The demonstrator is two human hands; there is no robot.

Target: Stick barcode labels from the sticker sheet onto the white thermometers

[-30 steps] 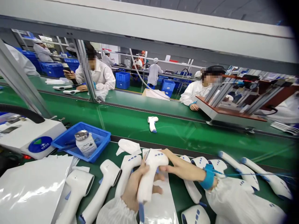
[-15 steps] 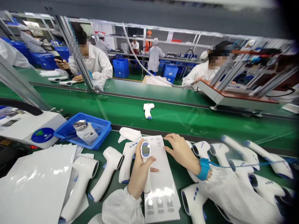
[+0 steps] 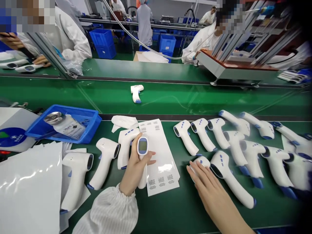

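White thermometer (image 3: 142,146), handle gripped in left hand (image 3: 135,167); right hand (image 3: 209,186) spread over second thermometer (image 3: 201,160)

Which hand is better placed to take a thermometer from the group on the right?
Probably the right hand: it is free, with its fingers lying on a white infrared thermometer at that group's edge. The left hand is occupied, wrapped around another thermometer held upright.

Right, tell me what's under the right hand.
The right hand lies over a white infrared thermometer, its fingers on the top of the body. Only that top shows past the fingertips; the rest is covered, so its handle cannot be seen.
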